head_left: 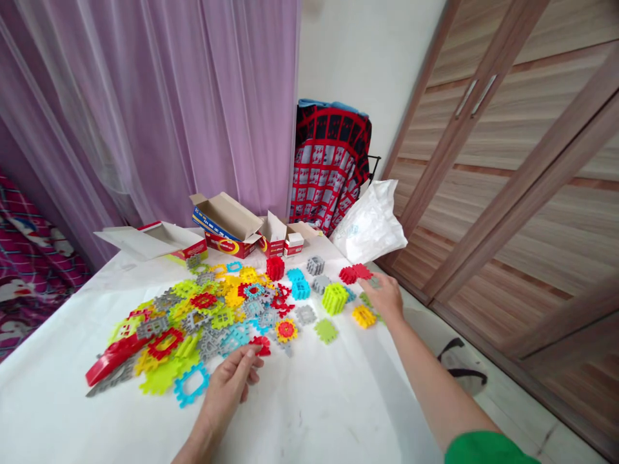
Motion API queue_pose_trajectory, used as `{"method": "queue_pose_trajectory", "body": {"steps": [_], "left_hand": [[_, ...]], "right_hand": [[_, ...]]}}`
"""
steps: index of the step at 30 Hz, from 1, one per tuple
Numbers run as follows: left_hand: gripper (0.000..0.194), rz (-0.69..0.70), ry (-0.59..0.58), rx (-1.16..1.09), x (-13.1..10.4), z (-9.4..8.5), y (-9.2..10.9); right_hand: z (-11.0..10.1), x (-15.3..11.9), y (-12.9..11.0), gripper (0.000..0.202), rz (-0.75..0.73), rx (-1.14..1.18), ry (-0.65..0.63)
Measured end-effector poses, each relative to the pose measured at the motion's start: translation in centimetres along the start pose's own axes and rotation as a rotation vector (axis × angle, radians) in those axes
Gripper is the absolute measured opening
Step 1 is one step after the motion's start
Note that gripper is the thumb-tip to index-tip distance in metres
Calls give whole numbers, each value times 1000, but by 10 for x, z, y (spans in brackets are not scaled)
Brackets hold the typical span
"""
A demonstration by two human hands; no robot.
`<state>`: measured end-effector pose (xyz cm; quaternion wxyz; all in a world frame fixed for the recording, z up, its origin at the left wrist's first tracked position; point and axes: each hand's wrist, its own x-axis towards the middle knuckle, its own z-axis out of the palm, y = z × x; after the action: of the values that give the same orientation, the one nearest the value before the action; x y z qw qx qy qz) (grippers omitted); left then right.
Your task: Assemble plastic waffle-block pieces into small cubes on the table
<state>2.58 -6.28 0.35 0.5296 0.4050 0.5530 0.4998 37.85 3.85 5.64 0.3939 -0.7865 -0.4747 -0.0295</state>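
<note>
My left hand [233, 379] is closed, with thumb and fingers pinched at a red toothed building piece [262, 345] at the near edge of a mixed pile. My right hand [385, 298] reaches to the right side, its fingertips at a flat red toothed piece [362, 271] beside a red stack [347, 276]. Grey-green pieces lie partly hidden under that hand. Close by stand a lime green stack [334, 299] and a yellow stack [363, 316]. Between my hands lie a flat green piece [325, 330] and a red-and-yellow piece [286, 330].
The colourful pile [207, 316] covers the left of the white table [329, 412]. Blue stacks [300, 289], a red block [275, 268] and grey stacks [316, 265] stand mid-table. Opened cardboard boxes [232, 219] line the back; a white plastic bag [372, 222] sits at the back right corner.
</note>
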Motion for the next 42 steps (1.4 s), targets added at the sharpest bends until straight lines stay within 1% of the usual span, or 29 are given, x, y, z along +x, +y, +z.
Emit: {"method": "queue_pose_trajectory", "body": {"steps": [2,4,8,12,19,25,38,42], "left_hand": [[60,-30,-12,23,0,-1,3],[61,-40,-17,36,0,-2,5],[66,-48,0,55,1,-3,4],[66,-63,-4,81,2,-2,3],[71,-89,23,98,-1,0,8],[68,-60,-15,101,-1,-1,8],[69,-83,-13,93,-2,0,12],[69,-72,-22,95,-2,-1,9]], "right_hand": [[13,21,7,49,57,-111,-72],[27,31,10,50,90,-183,-119],[46,36,9,49,123,-243,-150],[55,41,9,49,110,-272,-155],[59,44,14,49,94,-311,-189],[57,44,13,47,102,-354,-228],[59,46,15,49,71,-383,-263],[60,47,15,49,64,-375,-262]]}}
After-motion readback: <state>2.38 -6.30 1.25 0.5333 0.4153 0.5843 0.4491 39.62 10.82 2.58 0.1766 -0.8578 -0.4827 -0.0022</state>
